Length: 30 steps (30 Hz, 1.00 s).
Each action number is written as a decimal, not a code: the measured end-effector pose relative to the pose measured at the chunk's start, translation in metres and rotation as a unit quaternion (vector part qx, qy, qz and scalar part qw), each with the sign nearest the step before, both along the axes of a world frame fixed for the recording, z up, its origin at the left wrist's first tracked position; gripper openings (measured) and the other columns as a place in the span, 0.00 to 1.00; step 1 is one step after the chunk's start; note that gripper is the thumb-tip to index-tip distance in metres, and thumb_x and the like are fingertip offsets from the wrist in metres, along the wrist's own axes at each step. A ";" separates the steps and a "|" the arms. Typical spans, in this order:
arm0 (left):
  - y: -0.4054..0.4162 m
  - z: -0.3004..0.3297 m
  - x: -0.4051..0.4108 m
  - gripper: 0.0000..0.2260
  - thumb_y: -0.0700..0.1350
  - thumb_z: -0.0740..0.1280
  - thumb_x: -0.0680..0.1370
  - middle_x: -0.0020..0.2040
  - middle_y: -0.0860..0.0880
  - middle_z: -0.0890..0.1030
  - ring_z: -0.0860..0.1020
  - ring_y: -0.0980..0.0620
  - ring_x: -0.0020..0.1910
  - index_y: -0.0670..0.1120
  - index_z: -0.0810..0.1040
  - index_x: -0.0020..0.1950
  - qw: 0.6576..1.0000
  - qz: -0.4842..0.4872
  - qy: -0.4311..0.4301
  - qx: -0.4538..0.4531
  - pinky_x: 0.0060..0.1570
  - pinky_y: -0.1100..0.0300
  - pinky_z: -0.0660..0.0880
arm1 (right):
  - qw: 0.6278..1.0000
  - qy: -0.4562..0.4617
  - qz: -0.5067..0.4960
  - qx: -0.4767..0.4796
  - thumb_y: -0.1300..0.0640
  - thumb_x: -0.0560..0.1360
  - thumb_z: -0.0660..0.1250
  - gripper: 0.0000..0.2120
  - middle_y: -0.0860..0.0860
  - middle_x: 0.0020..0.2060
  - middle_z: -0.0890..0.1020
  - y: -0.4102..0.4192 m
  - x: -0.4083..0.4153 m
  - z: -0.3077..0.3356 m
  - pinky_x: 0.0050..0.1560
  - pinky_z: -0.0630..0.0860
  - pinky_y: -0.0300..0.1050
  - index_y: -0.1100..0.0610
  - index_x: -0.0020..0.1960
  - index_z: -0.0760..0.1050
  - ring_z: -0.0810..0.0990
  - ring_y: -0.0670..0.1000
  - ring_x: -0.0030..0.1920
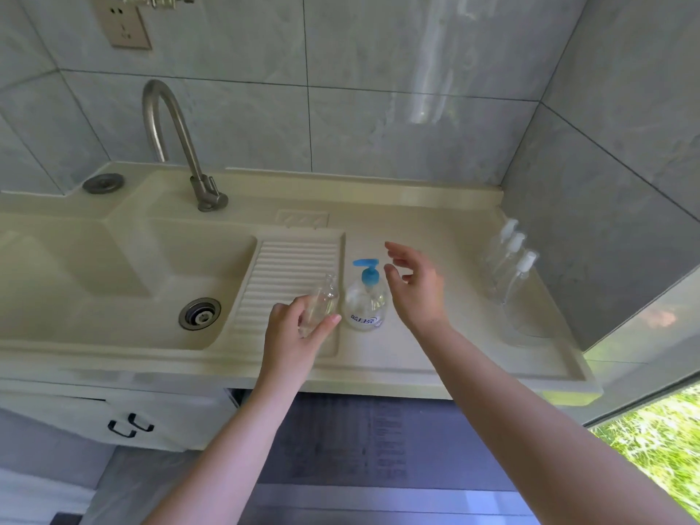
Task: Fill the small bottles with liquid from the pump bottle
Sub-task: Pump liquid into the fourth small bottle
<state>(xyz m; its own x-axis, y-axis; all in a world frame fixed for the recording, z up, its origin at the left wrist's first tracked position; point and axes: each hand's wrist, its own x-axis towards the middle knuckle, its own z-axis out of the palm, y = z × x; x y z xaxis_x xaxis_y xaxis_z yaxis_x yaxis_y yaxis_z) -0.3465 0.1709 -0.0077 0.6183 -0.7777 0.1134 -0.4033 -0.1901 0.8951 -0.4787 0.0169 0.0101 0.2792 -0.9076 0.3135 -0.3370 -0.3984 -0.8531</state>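
Head: left hand (293, 331) holds small bottle (320, 303).

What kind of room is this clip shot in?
Probably a laundry or utility corner at home: a moulded sink with a built-in washboard, a faucet and tiled walls.

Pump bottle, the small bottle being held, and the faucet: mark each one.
pump bottle (365, 303), head view, on its clear body.
small bottle (322, 301), head view, on its clear wall above the fingers.
faucet (166, 108), head view, on its curved spout.
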 end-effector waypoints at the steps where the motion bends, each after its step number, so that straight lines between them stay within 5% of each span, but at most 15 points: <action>1: -0.002 -0.003 0.001 0.13 0.52 0.73 0.73 0.46 0.47 0.70 0.72 0.53 0.47 0.53 0.79 0.57 1.000 -0.002 -0.002 0.004 0.48 0.60 0.72 | 1.000 -0.005 0.007 0.013 0.63 0.77 0.66 0.16 0.45 0.51 0.81 0.000 0.002 0.003 0.46 0.72 0.29 0.51 0.62 0.79 0.80 0.41 0.49; 4: -0.013 -0.009 0.008 0.14 0.50 0.74 0.73 0.47 0.48 0.71 0.73 0.54 0.49 0.52 0.78 0.56 1.000 -0.003 -0.007 -0.001 0.48 0.62 0.69 | 0.997 -0.020 0.020 0.076 0.61 0.78 0.65 0.14 0.48 0.48 0.83 -0.009 0.011 0.010 0.45 0.72 0.25 0.51 0.63 0.78 0.82 0.42 0.46; 8: -0.033 -0.017 0.020 0.17 0.49 0.76 0.72 0.49 0.50 0.73 0.74 0.55 0.50 0.51 0.75 0.58 1.000 -0.005 -0.009 -0.005 0.47 0.67 0.67 | 0.989 -0.010 0.023 0.144 0.58 0.77 0.67 0.13 0.51 0.44 0.84 -0.031 0.022 0.015 0.46 0.78 0.41 0.50 0.60 0.78 0.84 0.48 0.41; 13: -0.057 -0.024 0.032 0.17 0.47 0.76 0.72 0.50 0.49 0.75 0.73 0.59 0.48 0.48 0.75 0.56 0.999 -0.015 -0.038 0.000 0.47 0.75 0.65 | 0.979 0.006 0.028 0.201 0.57 0.76 0.69 0.09 0.51 0.40 0.81 -0.046 0.034 0.014 0.36 0.75 0.44 0.49 0.55 0.79 0.80 0.45 0.31; 18: -0.068 -0.032 0.039 0.17 0.49 0.76 0.72 0.52 0.49 0.75 0.73 0.57 0.49 0.49 0.75 0.57 0.998 -0.023 -0.056 0.021 0.48 0.66 0.66 | 0.967 -0.005 0.001 0.255 0.54 0.76 0.69 0.04 0.48 0.38 0.82 -0.046 0.042 0.001 0.40 0.73 0.41 0.51 0.49 0.82 0.78 0.47 0.37; 22: -0.072 -0.032 0.041 0.17 0.49 0.75 0.72 0.53 0.51 0.75 0.74 0.57 0.52 0.51 0.74 0.57 0.998 -0.031 -0.051 0.028 0.50 0.64 0.67 | 0.960 -0.027 -0.008 0.280 0.48 0.76 0.70 0.10 0.50 0.47 0.85 -0.041 0.041 -0.003 0.45 0.72 0.38 0.54 0.47 0.83 0.78 0.46 0.42; 30: -0.075 -0.027 0.042 0.17 0.48 0.75 0.72 0.54 0.51 0.75 0.74 0.58 0.54 0.52 0.75 0.58 0.997 -0.044 -0.068 0.016 0.56 0.60 0.70 | 0.945 -0.034 0.013 0.326 0.42 0.77 0.68 0.14 0.47 0.47 0.85 -0.027 0.034 -0.002 0.46 0.71 0.35 0.52 0.47 0.85 0.79 0.41 0.45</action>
